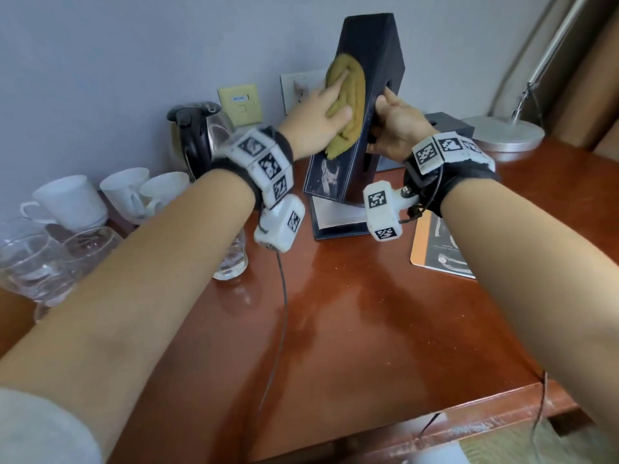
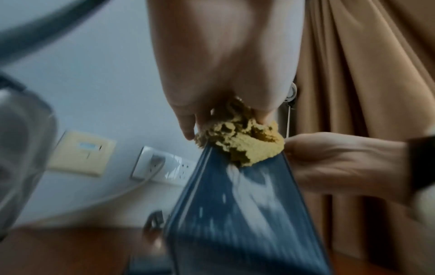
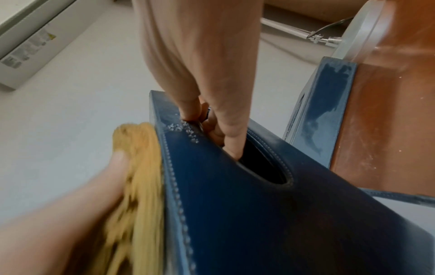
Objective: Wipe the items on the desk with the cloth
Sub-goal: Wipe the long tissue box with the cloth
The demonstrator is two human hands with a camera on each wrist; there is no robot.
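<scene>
- Two hands work on one dark blue leather tissue box [image 1: 375, 78], lifted off the reddish-brown wooden desk [image 1: 368, 329] and tilted on end.
- The left hand [image 1: 318, 118] presses a mustard-yellow terry cloth [image 1: 351, 105] flat against the box's broad face, fingers extended over the cloth.
- The right hand [image 1: 395, 125] grips the box from the other side, its fingers [image 3: 233, 134] hooked into the oval slot.
- Behind, a second dark blue box [image 1: 445, 123] sits on the desk near a round silver lamp base [image 1: 509, 135].
- At the left stand white ceramic cups [image 1: 73, 202], clear glasses [image 1: 37, 259] and an electric kettle [image 1: 197, 135].
</scene>
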